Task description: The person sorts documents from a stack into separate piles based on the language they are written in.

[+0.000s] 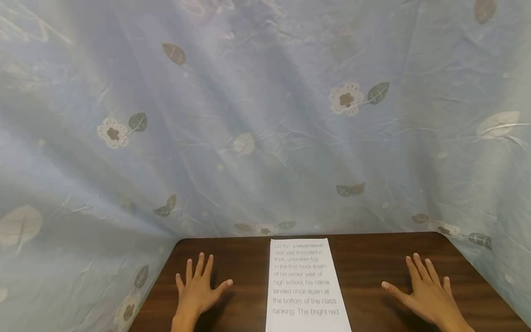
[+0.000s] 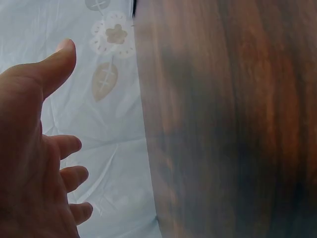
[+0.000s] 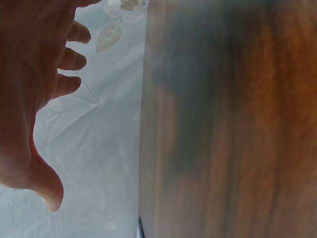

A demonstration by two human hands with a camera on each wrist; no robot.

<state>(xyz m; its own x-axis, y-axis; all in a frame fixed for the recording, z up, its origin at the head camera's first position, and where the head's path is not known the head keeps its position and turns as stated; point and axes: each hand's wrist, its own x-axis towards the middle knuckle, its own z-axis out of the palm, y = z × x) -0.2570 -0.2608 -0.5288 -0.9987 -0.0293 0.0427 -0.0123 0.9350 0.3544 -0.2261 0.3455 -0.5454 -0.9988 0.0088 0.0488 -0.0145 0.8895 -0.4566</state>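
A person's bare left hand and bare right hand hover, fingers spread wide and neither holding anything, over a dark brown, wood-grained surface with rounded far corners. Between them, well apart from both, a long white sheet of printed paper lies flat, its top reaching the surface's far edge. Its grey sans-serif type reads: "Lin Yu's seventeenth year was shrouded in thick, unbroken fog In the first mock exam of his senior year of high school, his name landed once again at the bottom of the class ranking. The bright red". Beyond, a creased, pale blue fabric hanging encloses the far edge and sides, patterned with scalloped white flowers and grey, brown and cream leaves.
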